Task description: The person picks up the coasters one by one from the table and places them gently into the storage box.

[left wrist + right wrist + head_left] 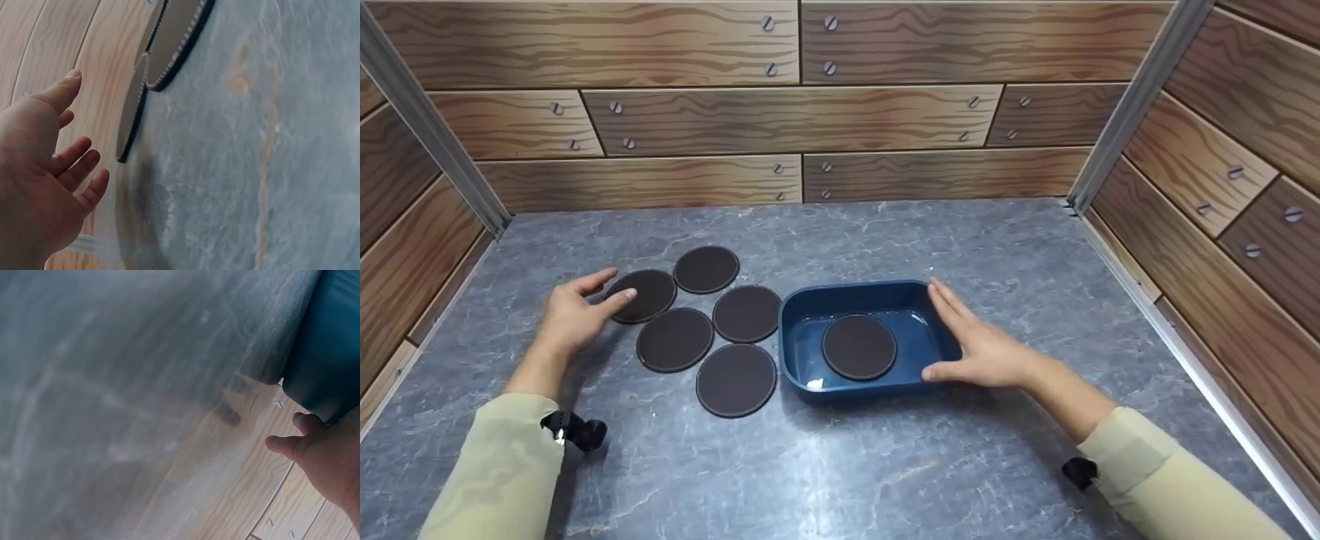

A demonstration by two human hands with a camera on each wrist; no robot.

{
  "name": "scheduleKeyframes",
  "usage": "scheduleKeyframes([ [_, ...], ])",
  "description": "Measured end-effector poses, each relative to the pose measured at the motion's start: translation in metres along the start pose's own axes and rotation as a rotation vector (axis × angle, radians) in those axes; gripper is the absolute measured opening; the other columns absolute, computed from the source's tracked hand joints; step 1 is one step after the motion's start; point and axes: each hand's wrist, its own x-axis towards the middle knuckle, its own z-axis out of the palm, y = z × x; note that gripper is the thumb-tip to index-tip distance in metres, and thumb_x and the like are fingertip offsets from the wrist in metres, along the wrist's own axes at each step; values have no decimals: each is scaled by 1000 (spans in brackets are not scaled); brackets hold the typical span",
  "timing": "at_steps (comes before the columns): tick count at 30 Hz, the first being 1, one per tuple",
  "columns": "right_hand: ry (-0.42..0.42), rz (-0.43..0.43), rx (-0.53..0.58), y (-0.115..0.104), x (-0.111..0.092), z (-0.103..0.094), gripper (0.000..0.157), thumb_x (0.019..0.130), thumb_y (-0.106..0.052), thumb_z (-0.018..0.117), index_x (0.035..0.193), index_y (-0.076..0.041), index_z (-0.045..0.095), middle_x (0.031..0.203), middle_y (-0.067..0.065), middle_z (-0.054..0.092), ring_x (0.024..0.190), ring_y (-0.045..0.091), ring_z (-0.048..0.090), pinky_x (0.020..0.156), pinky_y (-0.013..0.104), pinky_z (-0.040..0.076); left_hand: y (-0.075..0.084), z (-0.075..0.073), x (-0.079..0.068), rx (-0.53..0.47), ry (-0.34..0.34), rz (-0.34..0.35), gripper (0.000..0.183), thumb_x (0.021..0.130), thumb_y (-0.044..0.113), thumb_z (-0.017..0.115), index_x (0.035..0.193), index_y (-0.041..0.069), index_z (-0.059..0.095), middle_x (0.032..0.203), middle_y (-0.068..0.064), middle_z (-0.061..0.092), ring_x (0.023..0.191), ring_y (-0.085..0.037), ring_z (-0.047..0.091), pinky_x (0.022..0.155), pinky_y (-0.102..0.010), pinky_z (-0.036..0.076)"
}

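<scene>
The left hand (572, 315), fingers released and spread, hovers at the leftmost round black disc (649, 298), matching discs (745, 313) intervening before the blue rectangular tub (855, 298). The right hand's (988, 354) straight, unclenched fingers touch the tub's three o'clock end; one disc (859, 346) lies inside, plank-patterned walls (795, 120) at twelve.

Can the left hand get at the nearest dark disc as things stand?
Most likely, yes: the left hand is right beside that dark disc, its fingers spread, and nothing appears to lie on the disc or block the way between them.
</scene>
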Motion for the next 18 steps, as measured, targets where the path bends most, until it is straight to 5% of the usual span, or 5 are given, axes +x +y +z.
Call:
scheduleKeyframes([
  [18,-3,-6,-15,-1,-1,-1,130,85,-63,82,171,-10,1,178,8,-6,158,43,17,121,65,28,-14,8,13,21,-130,-65,92,97,49,77,165,4,34,166,-32,30,154,-51,24,124,-61,23],
])
